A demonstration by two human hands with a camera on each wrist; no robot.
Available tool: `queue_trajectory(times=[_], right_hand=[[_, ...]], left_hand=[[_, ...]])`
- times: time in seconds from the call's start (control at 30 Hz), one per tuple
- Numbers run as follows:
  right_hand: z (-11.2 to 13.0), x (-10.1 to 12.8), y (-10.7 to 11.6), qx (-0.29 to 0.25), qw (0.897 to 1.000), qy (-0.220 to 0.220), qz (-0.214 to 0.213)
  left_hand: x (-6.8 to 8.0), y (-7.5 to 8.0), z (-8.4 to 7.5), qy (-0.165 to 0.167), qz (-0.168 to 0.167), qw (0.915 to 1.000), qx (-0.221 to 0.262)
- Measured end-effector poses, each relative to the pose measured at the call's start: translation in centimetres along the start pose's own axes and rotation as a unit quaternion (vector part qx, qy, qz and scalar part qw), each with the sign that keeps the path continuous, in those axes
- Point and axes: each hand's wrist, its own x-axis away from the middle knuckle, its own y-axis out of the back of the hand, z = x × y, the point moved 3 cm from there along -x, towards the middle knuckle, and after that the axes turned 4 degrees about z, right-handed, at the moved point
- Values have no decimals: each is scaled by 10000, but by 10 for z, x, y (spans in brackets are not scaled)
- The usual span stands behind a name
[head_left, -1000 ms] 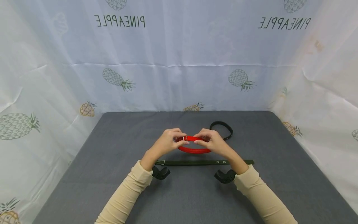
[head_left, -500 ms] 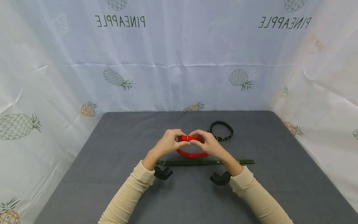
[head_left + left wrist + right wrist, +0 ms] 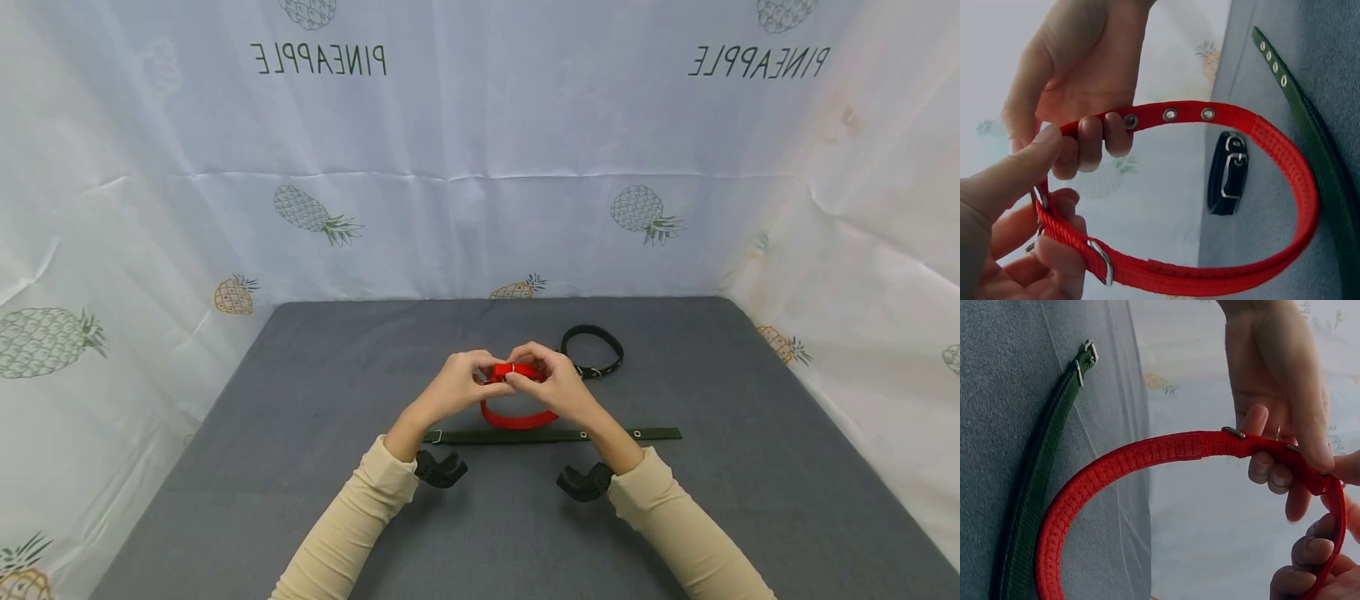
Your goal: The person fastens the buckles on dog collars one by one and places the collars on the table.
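both hands hold the red collar [image 3: 517,415] up over the grey table [image 3: 300,467], looped. left hand [image 3: 452,385] pinches the buckle end, thumb on top, fingers curled under. right hand [image 3: 551,382] fingers are clamped on the eyelet end. webbing looks light, soft and floppy with a grippy weave; best held near the metal buckle [image 3: 1101,261]. a green strap [image 3: 555,434] lies flat below it, a black collar [image 3: 594,350] behind.

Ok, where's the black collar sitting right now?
In the head view the black collar lies buckled in a loop on the grey table, just right of and beyond the right hand.
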Motion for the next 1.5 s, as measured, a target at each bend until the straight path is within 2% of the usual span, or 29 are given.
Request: queue_trajectory(times=[0.1,0.23,0.37,0.53,0.83,1.13,1.5], right_hand=[[-1,0,3,-15,9999,20,-148],[-3,0,5,-22,9995,88,-304],[-5,0,5,-72,9994,35,-347],[-6,0,6,-122,9992,-105,-378],[-6,1,6,-84,9991,-200,-370],[-4,0,6,-48,9995,-101,-304],[-4,-2,0,-127,9998,67,-159]], left_hand=[[1,-1,0,23,28,9995,322],[2,-1,1,58,-116,9987,488],[3,-1,3,188,-380,9979,490],[4,-2,8,223,-873,9951,416],[5,-1,4,-304,-1328,9906,150],[6,1,2,-427,-1391,9894,9],[4,1,1,-475,-1214,9914,-139]])
